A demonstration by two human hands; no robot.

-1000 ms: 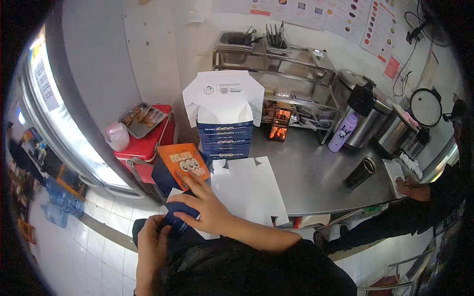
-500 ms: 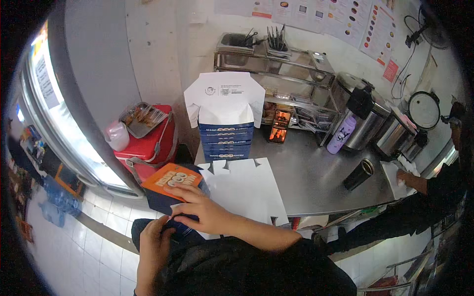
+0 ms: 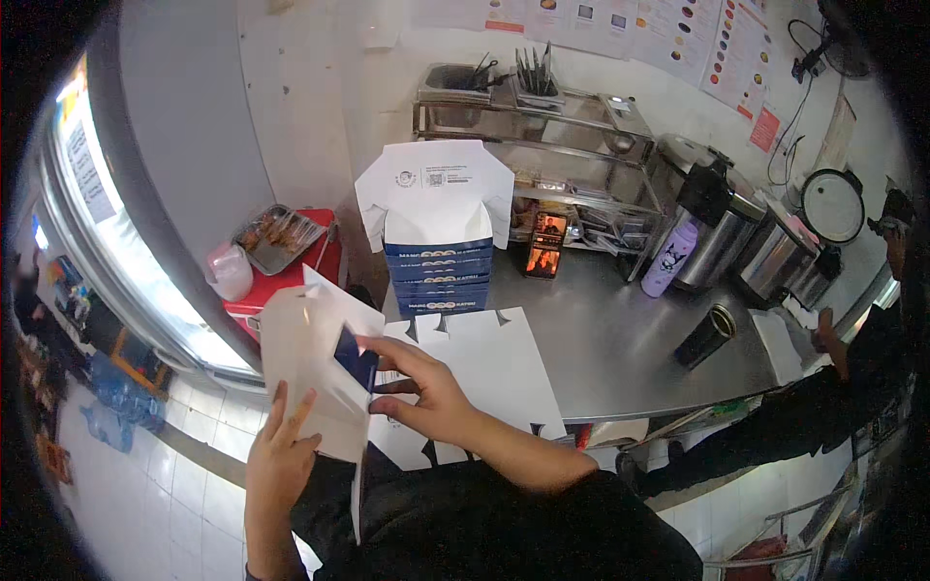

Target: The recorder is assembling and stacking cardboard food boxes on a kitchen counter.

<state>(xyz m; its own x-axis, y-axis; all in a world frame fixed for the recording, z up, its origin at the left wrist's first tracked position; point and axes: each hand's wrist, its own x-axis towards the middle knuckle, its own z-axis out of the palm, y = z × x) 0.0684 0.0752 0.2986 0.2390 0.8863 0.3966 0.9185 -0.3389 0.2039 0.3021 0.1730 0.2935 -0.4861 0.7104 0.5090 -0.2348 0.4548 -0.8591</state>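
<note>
A part-folded cardboard box, white inside and dark blue outside, is tilted up on edge at the near left of the table. My right hand pinches its blue flap between thumb and fingers. Spread over the lower part of the white panel, the fingers of my left hand touch it without closing. Beneath and right of the box lies a flat white cardboard blank with notched corners. Behind that rises a stack of blue folded boxes, topped by one with its white lid raised.
A phone, a purple bottle and a dark tumbler stand on the steel table. Left is a red cooler bearing a foil tray. Steel pots line the right; another person's hand is there.
The box has been turned and tipped up, so its white inside replaces the orange-and-blue outside. My right hand has moved right to its flap; my left fingers have spread on the panel.
</note>
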